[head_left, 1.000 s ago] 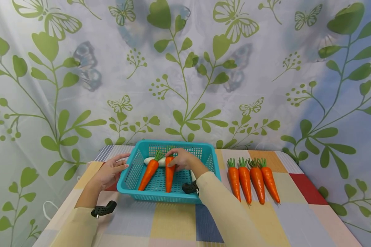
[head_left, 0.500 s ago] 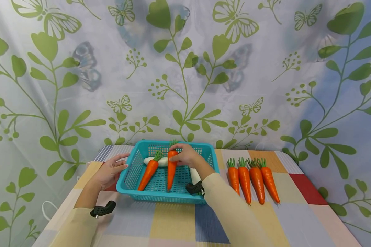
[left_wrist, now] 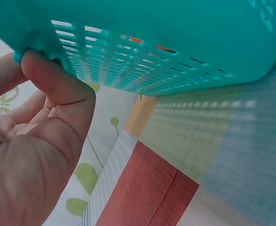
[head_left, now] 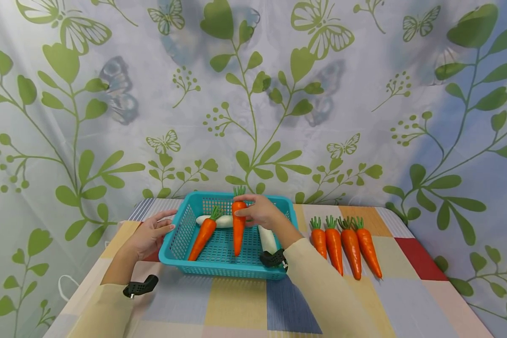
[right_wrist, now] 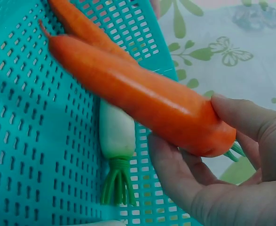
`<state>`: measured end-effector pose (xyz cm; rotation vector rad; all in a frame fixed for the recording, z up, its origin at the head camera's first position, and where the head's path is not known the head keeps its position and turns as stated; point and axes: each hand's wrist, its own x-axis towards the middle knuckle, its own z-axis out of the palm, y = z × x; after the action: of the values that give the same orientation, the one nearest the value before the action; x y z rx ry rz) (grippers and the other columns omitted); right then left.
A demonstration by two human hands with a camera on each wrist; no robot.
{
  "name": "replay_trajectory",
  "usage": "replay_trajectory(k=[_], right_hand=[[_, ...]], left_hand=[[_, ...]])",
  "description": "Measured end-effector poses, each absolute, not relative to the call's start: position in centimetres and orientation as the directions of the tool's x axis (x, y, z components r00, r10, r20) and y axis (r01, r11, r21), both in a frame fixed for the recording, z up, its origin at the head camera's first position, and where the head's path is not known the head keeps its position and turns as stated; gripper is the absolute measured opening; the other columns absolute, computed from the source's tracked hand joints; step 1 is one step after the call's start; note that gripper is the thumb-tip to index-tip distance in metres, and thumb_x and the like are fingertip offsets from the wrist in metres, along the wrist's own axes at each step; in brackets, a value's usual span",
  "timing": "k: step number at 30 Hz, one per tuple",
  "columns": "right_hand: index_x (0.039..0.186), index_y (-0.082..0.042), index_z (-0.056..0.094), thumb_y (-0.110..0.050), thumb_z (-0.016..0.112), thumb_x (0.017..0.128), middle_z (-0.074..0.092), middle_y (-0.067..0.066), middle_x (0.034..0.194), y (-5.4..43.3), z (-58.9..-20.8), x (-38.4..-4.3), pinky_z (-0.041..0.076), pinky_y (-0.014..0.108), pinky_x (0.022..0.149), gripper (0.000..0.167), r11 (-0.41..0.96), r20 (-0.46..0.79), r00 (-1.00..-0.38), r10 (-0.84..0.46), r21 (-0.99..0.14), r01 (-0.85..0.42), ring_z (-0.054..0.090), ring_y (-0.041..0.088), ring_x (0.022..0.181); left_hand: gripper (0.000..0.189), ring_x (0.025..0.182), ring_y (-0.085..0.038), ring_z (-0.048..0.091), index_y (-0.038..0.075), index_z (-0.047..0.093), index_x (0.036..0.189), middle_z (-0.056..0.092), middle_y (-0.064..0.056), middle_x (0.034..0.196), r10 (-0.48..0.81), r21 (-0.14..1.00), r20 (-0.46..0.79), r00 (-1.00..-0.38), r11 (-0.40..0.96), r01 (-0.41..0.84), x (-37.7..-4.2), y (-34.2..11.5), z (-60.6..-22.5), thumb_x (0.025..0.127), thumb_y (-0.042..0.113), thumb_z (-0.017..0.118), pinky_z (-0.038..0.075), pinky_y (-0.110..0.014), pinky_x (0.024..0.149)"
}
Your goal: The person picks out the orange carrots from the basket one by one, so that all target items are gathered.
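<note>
My right hand (head_left: pixel 259 210) grips an orange carrot (head_left: pixel 238 230) near its green top, thumb on one side and fingers on the other. The carrot is over the turquoise basket (head_left: pixel 203 269), its thin tip pointing toward me; the right wrist view shows it above another carrot (right_wrist: pixel 88 29) and a white radish (right_wrist: pixel 116 132). Inside the basket, that other carrot leans across the radish at the left. A second white radish (head_left: pixel 267 240) lies at the right, partly under my wrist. My left hand (left_wrist: pixel 43 122) pinches the basket's left rim between thumb and fingers.
Several carrots (head_left: pixel 350 249) lie in a row on the table right of the basket, tops away from me; my right sleeve overlaps the nearest. A patchwork cloth (head_left: pixel 236 305) covers the table. Behind it hangs a leaf-and-butterfly curtain (head_left: pixel 253 117).
My right hand has lifted the carrot from low in the basket, moving it slightly up and right. More of the right-hand radish shows. My left hand stays at the rim.
</note>
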<state>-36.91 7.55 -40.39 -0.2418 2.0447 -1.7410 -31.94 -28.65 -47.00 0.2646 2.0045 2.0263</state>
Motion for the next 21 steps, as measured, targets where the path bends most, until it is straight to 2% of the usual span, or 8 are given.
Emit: replay_trajectory(k=[4,11,21], right_hand=[[0.141,-0.021,0.061,-0.006,0.074,0.093,0.058,0.020,0.138,7.9,-40.1,-36.6,0.062,0.049,0.089,0.051,0.176,-0.205,-0.890,-0.408,-0.974,0.144,0.072,0.034,0.106],[0.140,-0.018,0.060,-0.009,0.073,0.095,0.057,0.020,0.137,8.8,-39.4,-36.0,0.063,0.046,0.085,0.048,0.149,-0.193,-0.891,-0.410,-0.978,0.144,0.071,0.034,0.105],[0.146,-0.018,0.055,0.000,0.073,0.092,0.054,0.021,0.140,10.4,-38.7,-34.9,0.062,0.046,0.089,0.059,0.037,-0.189,-0.886,-0.424,-0.981,0.191,0.066,0.036,0.116]], left_hand=[[0.066,0.098,-0.011,0.070,0.005,0.023,0.159,0.065,0.001,0.108,0.322,0.998,-0.065,-0.944,-0.004,-0.070,-31.9,-28.7,-47.0,0.105,0.017,0.059,0.061,-0.038,0.094],[0.066,0.099,-0.011,0.070,0.005,0.022,0.160,0.065,0.005,0.106,0.318,0.997,-0.070,-0.946,0.013,-0.070,-31.8,-28.5,-46.8,0.105,0.017,0.058,0.061,-0.039,0.095],[0.064,0.096,-0.009,0.070,0.004,0.022,0.159,0.065,0.004,0.106,0.328,0.998,-0.060,-0.943,0.001,-0.063,-31.7,-28.5,-46.7,0.106,0.015,0.056,0.061,-0.038,0.093]])
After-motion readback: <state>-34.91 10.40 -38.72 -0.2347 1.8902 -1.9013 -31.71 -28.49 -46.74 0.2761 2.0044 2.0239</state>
